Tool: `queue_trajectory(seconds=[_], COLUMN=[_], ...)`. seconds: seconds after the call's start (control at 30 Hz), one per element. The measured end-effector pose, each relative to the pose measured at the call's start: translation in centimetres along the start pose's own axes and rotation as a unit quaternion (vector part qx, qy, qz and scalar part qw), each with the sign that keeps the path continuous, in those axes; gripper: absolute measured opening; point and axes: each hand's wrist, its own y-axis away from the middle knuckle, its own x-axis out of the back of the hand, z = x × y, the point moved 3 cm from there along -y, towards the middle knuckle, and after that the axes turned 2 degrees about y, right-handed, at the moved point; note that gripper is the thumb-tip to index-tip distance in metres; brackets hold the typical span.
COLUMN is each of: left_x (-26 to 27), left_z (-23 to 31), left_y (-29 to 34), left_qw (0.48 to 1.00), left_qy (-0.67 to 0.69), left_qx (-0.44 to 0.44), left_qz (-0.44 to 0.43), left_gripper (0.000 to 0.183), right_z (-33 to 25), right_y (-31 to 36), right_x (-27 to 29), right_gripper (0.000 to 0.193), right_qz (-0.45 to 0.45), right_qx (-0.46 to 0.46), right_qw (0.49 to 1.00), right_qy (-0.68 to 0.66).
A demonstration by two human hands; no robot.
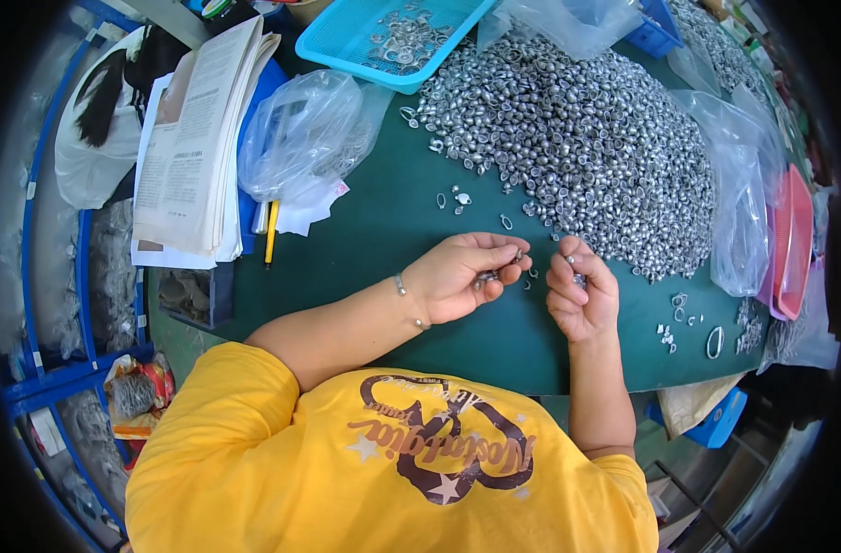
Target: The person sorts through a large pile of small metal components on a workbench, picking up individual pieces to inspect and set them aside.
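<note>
Gripping small metal pieces (488,276) in left hand (455,267) and right hand (594,300)

Both hands part-curled; fingers hide how many I've got. Pile of silvery pieces (577,138) sits on green table (365,235), just beyond the hands. Turquoise basket (363,71) holds loose metal rings (411,39); top edge of my view cuts it off. Clear bag (296,124) at left: can't make out contents. Red basket (791,244), right: inside unclear.
</note>
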Motion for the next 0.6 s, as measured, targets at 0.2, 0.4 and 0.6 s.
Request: queue_trajectory(seconds=[0.2, 0.4, 0.6], left_x=[0.2, 0.7, 0.0], left_z=[-0.1, -1.2, -1.5], left_y=[0.3, -0.1, 0.6], left_qw=[0.999, 0.993, 0.967], left_qy=[0.037, 0.11, 0.245], left_qx=[-0.002, -0.026, -0.044], left_qz=[-0.015, -0.023, -0.058], left_gripper=[0.016, 0.019, 0.024], right_z=[0.8, 3.7, 7.7], right_y=[-0.1, -0.7, -0.5], right_x=[-2.5, -5.3, -7.8], right_gripper=[0.01, 0.014, 0.014], right_qz=[0.041, 0.121, 0.004], right_qx=[0.129, 0.358, 0.455], right_qw=[0.99, 0.815, 0.442], right_qy=[0.049, 0.439, 0.773])
